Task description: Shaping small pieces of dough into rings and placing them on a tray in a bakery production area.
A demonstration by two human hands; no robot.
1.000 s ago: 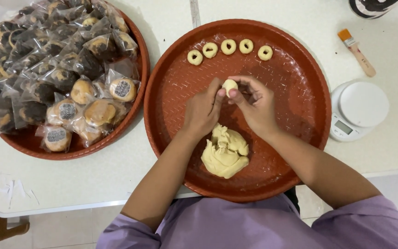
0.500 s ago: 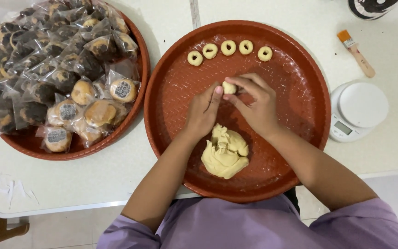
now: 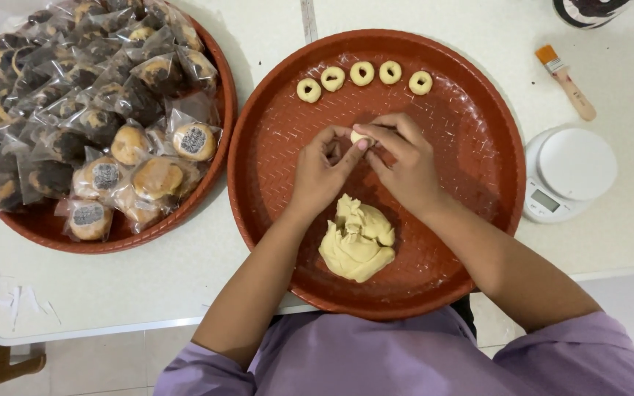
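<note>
Left hand and right hand together pinch a small dough piece over a round red tray. Five dough rings lie beyond the hands; a dough lump sits just behind them. Left of them, a second tray holds wrapped pastries.

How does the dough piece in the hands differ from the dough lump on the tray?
The small dough piece is pinched between left hand and right hand; the dough lump lies untouched on the round red tray. The piece is far smaller and roundish; the lump is big, folded, irregular. Both are pale yellow.
</note>
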